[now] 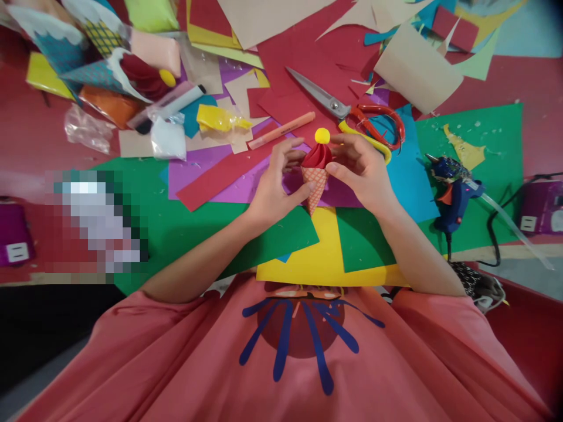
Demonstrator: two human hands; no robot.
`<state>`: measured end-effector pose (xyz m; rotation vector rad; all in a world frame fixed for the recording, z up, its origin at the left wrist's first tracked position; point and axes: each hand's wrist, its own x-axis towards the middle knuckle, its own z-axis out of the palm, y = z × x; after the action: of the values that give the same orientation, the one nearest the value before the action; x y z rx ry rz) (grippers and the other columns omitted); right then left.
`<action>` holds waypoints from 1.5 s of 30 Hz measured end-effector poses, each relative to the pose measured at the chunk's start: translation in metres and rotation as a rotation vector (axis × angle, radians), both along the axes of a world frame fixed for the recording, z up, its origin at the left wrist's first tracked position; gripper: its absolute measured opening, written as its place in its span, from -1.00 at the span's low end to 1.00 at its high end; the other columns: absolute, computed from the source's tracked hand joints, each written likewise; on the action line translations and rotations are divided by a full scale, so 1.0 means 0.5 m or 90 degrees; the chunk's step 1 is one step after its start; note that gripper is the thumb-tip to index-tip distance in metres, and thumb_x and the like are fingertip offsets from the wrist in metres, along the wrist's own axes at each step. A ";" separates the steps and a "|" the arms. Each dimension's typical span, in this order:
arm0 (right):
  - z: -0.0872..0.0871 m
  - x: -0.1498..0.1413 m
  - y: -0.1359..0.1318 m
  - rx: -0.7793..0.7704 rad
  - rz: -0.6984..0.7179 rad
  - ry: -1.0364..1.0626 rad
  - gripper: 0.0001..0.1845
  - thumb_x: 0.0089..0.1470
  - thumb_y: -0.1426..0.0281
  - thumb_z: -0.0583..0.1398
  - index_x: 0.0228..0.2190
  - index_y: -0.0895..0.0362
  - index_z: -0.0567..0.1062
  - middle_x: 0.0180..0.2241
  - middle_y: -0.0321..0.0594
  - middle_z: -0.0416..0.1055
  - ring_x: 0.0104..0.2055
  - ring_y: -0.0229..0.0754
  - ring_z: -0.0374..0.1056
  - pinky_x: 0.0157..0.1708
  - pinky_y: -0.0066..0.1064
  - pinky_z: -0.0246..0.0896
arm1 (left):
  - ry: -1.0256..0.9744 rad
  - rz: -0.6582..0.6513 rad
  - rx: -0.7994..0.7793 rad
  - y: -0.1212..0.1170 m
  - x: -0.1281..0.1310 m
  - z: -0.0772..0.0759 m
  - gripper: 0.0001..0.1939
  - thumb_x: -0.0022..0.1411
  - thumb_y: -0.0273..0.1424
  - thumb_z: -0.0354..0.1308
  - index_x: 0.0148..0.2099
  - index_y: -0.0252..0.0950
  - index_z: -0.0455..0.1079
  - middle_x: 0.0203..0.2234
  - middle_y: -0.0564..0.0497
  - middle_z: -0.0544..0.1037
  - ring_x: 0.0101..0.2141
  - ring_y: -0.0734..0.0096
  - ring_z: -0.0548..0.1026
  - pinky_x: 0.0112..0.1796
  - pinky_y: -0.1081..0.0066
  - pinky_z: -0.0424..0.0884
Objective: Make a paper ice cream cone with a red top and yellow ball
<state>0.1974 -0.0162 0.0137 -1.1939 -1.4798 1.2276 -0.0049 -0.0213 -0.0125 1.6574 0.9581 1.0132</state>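
Note:
Between my two hands stands a small paper ice cream cone (315,183), its point downward. The cone is pale with a reddish criss-cross pattern, topped by a dark red swirl (317,156) and a yellow ball (322,136). My left hand (281,181) holds it from the left, thumb against the cone's side. From the right, my right hand (361,172) has its thumb and fingers around the swirl and the cone's rim. Some fingertips are hidden behind the cone. Just beyond my right hand lie scissors (336,107) with red handles.
A blue glue gun (457,196) with its cord lies on green foam sheet at the right. An orange marker (281,130) lies beyond my left hand. Larger paper cones (99,76), clay packs and a pen (176,104) crowd the far left. Coloured scraps cover the back.

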 end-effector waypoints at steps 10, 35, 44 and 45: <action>0.007 -0.013 -0.016 0.032 0.017 -0.028 -0.46 0.08 0.02 0.30 0.06 -0.07 0.51 0.02 -0.24 0.53 0.06 -0.08 0.46 0.16 -0.13 0.42 | 0.021 -0.083 -0.029 0.019 -0.015 0.019 -0.21 0.18 -0.06 0.27 0.38 -0.06 0.11 0.21 -0.09 0.37 0.00 0.24 0.43 0.21 0.18 0.27; 0.019 -0.039 -0.042 0.005 0.070 0.025 -0.44 0.10 0.03 0.30 0.04 0.02 0.38 -0.14 -0.23 0.51 -0.09 -0.19 0.48 -0.08 -0.30 0.51 | -0.273 0.035 -0.163 0.032 -0.009 0.015 -0.76 0.17 -0.12 0.34 -0.15 -0.08 0.61 -0.27 0.13 0.68 -0.21 0.39 0.65 -0.17 0.38 0.61; 0.024 -0.042 -0.044 -0.050 0.070 0.044 -0.47 0.09 0.06 0.30 0.01 0.02 0.37 -0.13 -0.25 0.49 -0.10 -0.20 0.45 -0.11 -0.32 0.45 | -0.272 -0.001 -0.162 0.033 -0.006 0.023 -0.68 0.13 -0.12 0.38 -0.10 -0.10 0.55 -0.23 0.11 0.67 -0.15 0.40 0.64 -0.11 0.42 0.60; 0.024 -0.042 -0.044 -0.054 0.070 0.049 -0.47 0.09 0.06 0.31 0.00 0.03 0.36 -0.14 -0.26 0.49 -0.11 -0.21 0.45 -0.11 -0.33 0.44 | -0.270 -0.003 -0.165 0.033 -0.006 0.023 -0.68 0.12 -0.14 0.39 -0.10 -0.11 0.55 -0.23 0.11 0.66 -0.15 0.41 0.64 -0.11 0.42 0.61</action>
<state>0.1763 -0.0381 0.0258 -1.1192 -1.4648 1.4078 -0.0078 -0.0047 -0.0011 1.1678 0.7620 1.1280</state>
